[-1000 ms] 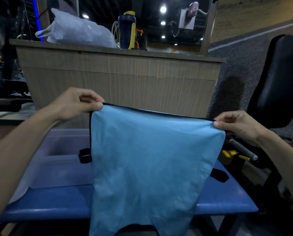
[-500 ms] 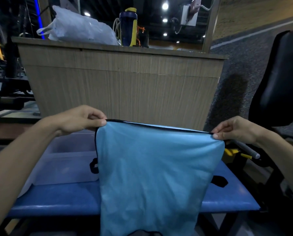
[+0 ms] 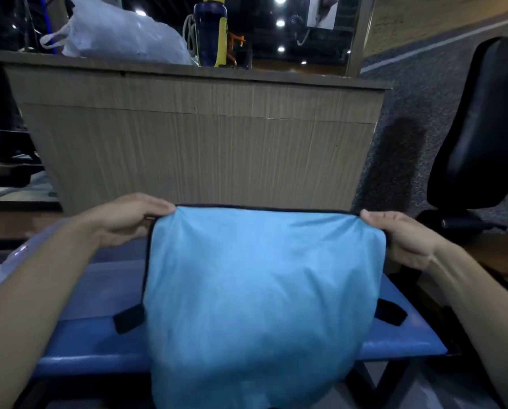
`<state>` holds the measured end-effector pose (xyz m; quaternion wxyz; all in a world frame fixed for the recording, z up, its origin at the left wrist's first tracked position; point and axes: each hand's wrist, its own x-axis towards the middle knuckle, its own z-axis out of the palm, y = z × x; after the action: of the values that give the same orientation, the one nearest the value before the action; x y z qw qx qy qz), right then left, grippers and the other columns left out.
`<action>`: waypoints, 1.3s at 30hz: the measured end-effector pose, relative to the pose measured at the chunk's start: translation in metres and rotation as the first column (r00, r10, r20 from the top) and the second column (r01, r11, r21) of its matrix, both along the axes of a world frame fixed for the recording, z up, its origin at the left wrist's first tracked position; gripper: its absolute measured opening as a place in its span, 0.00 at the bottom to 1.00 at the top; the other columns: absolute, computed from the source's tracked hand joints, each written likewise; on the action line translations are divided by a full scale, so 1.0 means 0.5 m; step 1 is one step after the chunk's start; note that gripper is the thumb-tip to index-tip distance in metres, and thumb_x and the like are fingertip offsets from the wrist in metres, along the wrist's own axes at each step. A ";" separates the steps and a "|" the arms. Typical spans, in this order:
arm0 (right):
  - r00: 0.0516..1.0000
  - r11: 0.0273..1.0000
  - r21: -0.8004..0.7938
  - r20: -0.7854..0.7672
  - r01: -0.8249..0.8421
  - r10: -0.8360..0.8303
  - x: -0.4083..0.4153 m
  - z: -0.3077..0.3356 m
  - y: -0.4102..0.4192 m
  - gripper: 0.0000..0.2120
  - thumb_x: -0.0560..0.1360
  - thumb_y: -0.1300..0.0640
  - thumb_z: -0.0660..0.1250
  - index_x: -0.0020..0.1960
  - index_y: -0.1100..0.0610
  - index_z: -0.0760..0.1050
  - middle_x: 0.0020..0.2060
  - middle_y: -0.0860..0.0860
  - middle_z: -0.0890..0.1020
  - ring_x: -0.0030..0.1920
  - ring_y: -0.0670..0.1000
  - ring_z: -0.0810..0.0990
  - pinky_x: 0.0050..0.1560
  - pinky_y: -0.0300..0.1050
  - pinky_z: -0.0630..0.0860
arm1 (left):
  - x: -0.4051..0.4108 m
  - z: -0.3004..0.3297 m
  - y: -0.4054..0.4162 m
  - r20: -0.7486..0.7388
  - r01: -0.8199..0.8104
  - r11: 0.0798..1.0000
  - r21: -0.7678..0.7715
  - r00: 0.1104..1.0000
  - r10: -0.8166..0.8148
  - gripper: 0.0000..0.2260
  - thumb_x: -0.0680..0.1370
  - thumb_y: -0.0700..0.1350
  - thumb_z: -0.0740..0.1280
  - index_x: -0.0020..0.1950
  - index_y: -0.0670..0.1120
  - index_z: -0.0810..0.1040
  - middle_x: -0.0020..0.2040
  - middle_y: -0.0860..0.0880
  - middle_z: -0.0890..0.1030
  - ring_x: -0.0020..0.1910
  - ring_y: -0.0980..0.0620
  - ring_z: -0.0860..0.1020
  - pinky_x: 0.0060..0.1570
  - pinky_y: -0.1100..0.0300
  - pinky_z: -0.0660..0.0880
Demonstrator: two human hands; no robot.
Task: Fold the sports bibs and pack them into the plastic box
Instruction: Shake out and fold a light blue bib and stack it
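1. Left hand (image 3: 128, 221) is pinching the top-left corner of the light-blue fabric sports bib with black edge trim (image 3: 261, 290); right hand (image 3: 400, 236) is pinching the top-right corner. Both are gripping cloth, fingers curled over the hem.
2. Bib is hanging stretched between the hands over the blue padded bench (image 3: 93, 346), lower part draping past the front edge. Black side straps (image 3: 127, 318) are sticking out on both sides.
3. Translucent plastic box (image 3: 19, 255) is sitting at the left end of the bench, mostly hidden behind the left forearm; contents not visible.
4. Judgement: bib is being laid flat ahead of the fold. Keeping the top hem taut and level should prevent skew; tucking the straps inward before folding should stop them snagging.
5. No readable brand, label or writing on the bib, box or the dark-blue and yellow bottle (image 3: 209, 31) on the wooden counter (image 3: 202, 137).
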<state>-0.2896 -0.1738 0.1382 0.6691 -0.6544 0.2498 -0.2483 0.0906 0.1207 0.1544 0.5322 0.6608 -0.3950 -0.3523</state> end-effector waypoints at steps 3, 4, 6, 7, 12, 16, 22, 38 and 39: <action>0.993 0.997 0.019 -0.094 0.076 -0.074 0.007 -0.013 -0.001 0.21 0.76 0.53 0.67 0.60 0.71 0.79 0.58 0.67 0.82 0.48 0.57 0.86 0.49 0.49 0.83 | -0.030 -0.011 -0.013 0.000 -0.124 0.988 0.095 0.992 0.125 0.10 0.70 0.47 0.76 0.45 0.41 0.85 0.51 0.42 0.82 0.45 0.49 0.79 0.50 0.56 0.77; 0.989 0.996 0.023 -0.124 0.088 -0.084 0.010 -0.012 0.006 0.21 0.76 0.53 0.68 0.60 0.70 0.80 0.58 0.67 0.82 0.49 0.57 0.85 0.51 0.49 0.82 | -0.046 -0.014 -0.014 -0.011 -0.133 0.984 0.121 0.991 0.135 0.16 0.65 0.48 0.77 0.47 0.42 0.82 0.49 0.43 0.78 0.43 0.48 0.76 0.48 0.55 0.75; 0.986 0.997 0.027 -0.151 0.076 -0.071 0.031 -0.005 0.038 0.19 0.76 0.55 0.70 0.58 0.69 0.81 0.58 0.66 0.83 0.52 0.60 0.83 0.55 0.52 0.80 | -0.101 -0.018 -0.023 -0.042 -0.090 0.989 0.116 0.995 0.095 0.22 0.60 0.50 0.78 0.50 0.44 0.78 0.45 0.45 0.73 0.41 0.47 0.71 0.41 0.56 0.71; 0.988 0.998 0.013 -0.141 0.062 -0.060 0.050 -0.001 0.067 0.17 0.76 0.55 0.71 0.56 0.70 0.82 0.55 0.66 0.84 0.51 0.61 0.83 0.55 0.52 0.79 | -0.144 -0.019 -0.033 -0.049 -0.043 0.994 0.097 0.998 0.048 0.16 0.66 0.48 0.76 0.49 0.43 0.78 0.41 0.45 0.72 0.38 0.48 0.70 0.38 0.57 0.70; 0.995 0.954 -0.296 -0.066 0.048 -0.071 0.164 -0.004 0.229 0.12 0.78 0.57 0.72 0.40 0.64 0.80 0.28 0.57 0.78 0.26 0.49 0.75 0.27 0.38 0.71 | -0.324 -0.039 -0.112 -0.011 0.082 0.996 -0.019 0.997 -0.082 0.07 0.80 0.37 0.66 0.45 0.37 0.82 0.31 0.48 0.76 0.30 0.54 0.74 0.29 0.63 0.73; 0.971 0.879 -0.428 -0.017 0.210 -0.240 0.173 -0.007 0.248 0.15 0.77 0.55 0.73 0.36 0.64 0.80 0.27 0.57 0.82 0.26 0.54 0.80 0.28 0.45 0.76 | -0.334 -0.039 -0.128 -0.068 -0.006 0.997 -0.074 0.998 0.001 0.10 0.80 0.38 0.67 0.54 0.32 0.82 0.49 0.35 0.85 0.46 0.39 0.84 0.42 0.53 0.83; 0.960 0.804 -0.573 -0.100 0.160 -0.262 0.156 -0.004 0.278 0.11 0.78 0.57 0.71 0.37 0.58 0.82 0.30 0.51 0.85 0.30 0.54 0.85 0.38 0.57 0.85 | -0.336 -0.045 -0.123 -0.084 -0.084 0.990 -0.110 0.994 0.075 0.08 0.79 0.40 0.71 0.54 0.35 0.83 0.50 0.36 0.85 0.52 0.36 0.84 0.45 0.48 0.84; 0.933 0.426 -0.901 -0.081 0.082 -0.351 0.138 0.024 0.281 0.11 0.72 0.52 0.74 0.43 0.60 0.81 0.33 0.56 0.83 0.41 0.58 0.82 0.44 0.51 0.80 | -0.329 -0.001 -0.085 -0.101 0.104 0.985 -0.139 0.988 -0.118 0.13 0.83 0.37 0.59 0.61 0.38 0.81 0.53 0.40 0.86 0.54 0.45 0.85 0.57 0.53 0.82; 0.943 0.496 -0.865 -0.105 0.070 -0.316 0.138 0.024 0.272 0.11 0.72 0.52 0.75 0.43 0.60 0.81 0.33 0.56 0.83 0.39 0.58 0.82 0.43 0.50 0.80 | -0.322 0.000 -0.078 -0.068 0.136 0.981 -0.139 0.987 -0.146 0.13 0.83 0.37 0.59 0.62 0.40 0.81 0.53 0.43 0.86 0.55 0.47 0.85 0.57 0.53 0.81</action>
<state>-0.2204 -0.0380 0.1505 0.1930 -0.8903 0.2502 -0.3279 -0.0706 0.0815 0.1543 0.5639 0.5798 -0.4426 -0.3872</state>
